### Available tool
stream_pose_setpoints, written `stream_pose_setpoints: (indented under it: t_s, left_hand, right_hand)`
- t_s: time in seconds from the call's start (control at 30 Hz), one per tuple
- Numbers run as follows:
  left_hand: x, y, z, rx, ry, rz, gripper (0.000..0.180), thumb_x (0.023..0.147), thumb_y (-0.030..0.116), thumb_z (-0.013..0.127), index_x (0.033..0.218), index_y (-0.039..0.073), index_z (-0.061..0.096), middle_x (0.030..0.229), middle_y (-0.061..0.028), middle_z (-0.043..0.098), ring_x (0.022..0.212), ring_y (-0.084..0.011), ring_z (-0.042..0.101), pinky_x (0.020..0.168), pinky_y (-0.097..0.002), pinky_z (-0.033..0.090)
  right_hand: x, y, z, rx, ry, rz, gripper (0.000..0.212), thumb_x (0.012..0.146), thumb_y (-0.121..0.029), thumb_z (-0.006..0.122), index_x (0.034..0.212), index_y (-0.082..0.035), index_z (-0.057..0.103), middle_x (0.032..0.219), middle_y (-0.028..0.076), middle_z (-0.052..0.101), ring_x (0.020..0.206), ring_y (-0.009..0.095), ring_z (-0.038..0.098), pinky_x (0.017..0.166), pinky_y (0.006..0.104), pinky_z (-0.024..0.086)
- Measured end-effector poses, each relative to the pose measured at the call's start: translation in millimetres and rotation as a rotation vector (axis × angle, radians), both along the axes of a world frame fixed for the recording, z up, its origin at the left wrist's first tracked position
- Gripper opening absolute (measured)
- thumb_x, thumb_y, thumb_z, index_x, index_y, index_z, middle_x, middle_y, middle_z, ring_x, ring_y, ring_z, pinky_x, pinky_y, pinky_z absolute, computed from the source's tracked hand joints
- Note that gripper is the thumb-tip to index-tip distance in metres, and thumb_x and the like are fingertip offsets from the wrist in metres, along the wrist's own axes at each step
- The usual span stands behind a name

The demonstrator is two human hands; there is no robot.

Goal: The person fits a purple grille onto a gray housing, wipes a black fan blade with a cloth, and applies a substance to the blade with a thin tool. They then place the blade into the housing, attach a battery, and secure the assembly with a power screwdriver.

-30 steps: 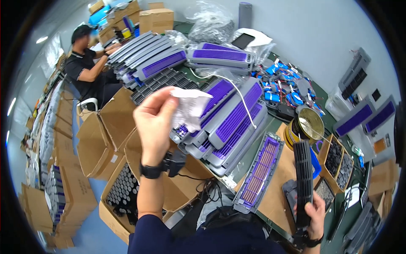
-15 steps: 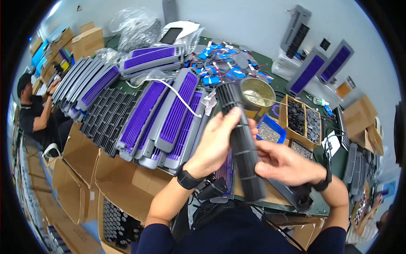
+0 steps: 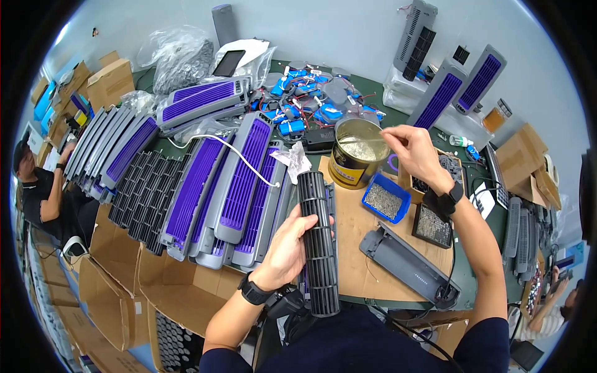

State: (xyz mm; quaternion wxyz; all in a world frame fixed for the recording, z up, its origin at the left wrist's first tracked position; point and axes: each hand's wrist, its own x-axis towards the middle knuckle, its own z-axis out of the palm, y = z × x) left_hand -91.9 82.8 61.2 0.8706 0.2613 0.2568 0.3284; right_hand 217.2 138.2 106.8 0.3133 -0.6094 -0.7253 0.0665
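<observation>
My left hand [image 3: 286, 248] is wrapped round a black cylindrical fan impeller [image 3: 321, 267], slatted along its length, held slightly tilted in front of me. My right hand [image 3: 418, 154] is pinched over the right rim of an open metal can [image 3: 348, 171]. Between its fingertips is the end of a thin stick [image 3: 368, 140] that reaches into the can. Pale, paste-like stuff [image 3: 359, 150] shows inside. Just below the can sits a blue tray [image 3: 387, 198] of small metal parts. A crumpled white tissue [image 3: 295, 160] lies beyond the impeller's top end.
Grey-and-purple fan housings [image 3: 249, 186] and rows of black impellers [image 3: 146, 199] cover the left. Blue battery packs [image 3: 292, 127] with wires lie at the back. A grey housing shell [image 3: 410, 264] and a black box of small parts [image 3: 432, 225] are at right. A co-worker [image 3: 46, 186] sits far left.
My right hand has left the impeller, moved up to the can and taken hold of the stick. My left hand has drawn the impeller slightly left and lower. The view has shifted.
</observation>
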Motion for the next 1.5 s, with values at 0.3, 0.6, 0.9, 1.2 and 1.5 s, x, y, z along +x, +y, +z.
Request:
stream_pose_setpoints:
  t_s: [0.3,0.6,0.9,1.2,1.5]
  left_hand:
    - [17.9,-3.6,-14.6,0.120,0.031,-0.070,0.038,0.101,0.015,0.050,0.137,0.009,0.040,0.115,-0.0086,0.062,0.100,-0.0166,0.063,0.082,-0.0316,0.055]
    - [25.7,-3.1,-22.2,0.125,0.061,-0.090,0.045,0.100,0.016,0.052,0.142,0.011,0.037,0.115,-0.0065,0.062,0.099,-0.0146,0.062,0.082,-0.0298,0.053]
    - [32.4,-3.1,-35.7,0.309,0.120,-0.023,0.067,0.097,0.011,0.057,0.153,0.008,0.020,0.124,-0.0049,0.055,0.107,-0.0121,0.056,0.092,-0.0287,0.047]
    - [36.9,-7.7,-21.8,0.549,0.159,-0.041,0.077,0.097,0.012,0.058,0.153,-0.001,0.007,0.149,-0.0120,0.035,0.131,-0.0161,0.041,0.109,-0.0313,0.034]
    - [37.5,-13.5,-14.8,0.600,0.177,-0.015,0.078,0.095,0.009,0.060,0.153,-0.002,0.009,0.150,-0.0121,0.034,0.132,-0.0162,0.039,0.110,-0.0311,0.032]
  right_hand:
    - [-3.8,9.1,-11.8,0.097,0.322,-0.009,0.020,0.095,-0.014,0.061,0.097,0.003,0.070,0.080,0.009,0.069,0.068,0.011,0.061,0.062,0.0259,0.049]
    - [12.3,-5.0,-11.4,0.127,0.097,-0.071,0.017,0.093,-0.011,0.061,0.090,0.003,0.069,0.079,0.012,0.067,0.067,0.018,0.063,0.060,0.0298,0.048]
    - [19.2,-46.1,15.4,0.083,0.642,-0.046,0.024,0.100,-0.018,0.055,0.098,0.002,0.068,0.083,0.002,0.065,0.074,0.007,0.057,0.068,0.0213,0.046]
    - [7.5,-95.8,27.5,-0.003,0.937,0.205,0.031,0.101,-0.024,0.053,0.088,0.002,0.061,0.083,0.005,0.056,0.073,0.011,0.051,0.068,0.0237,0.042]
    - [16.7,-103.9,28.1,0.096,0.772,0.174,0.031,0.100,-0.025,0.055,0.085,0.002,0.062,0.082,0.006,0.055,0.070,0.011,0.049,0.065,0.0238,0.041]
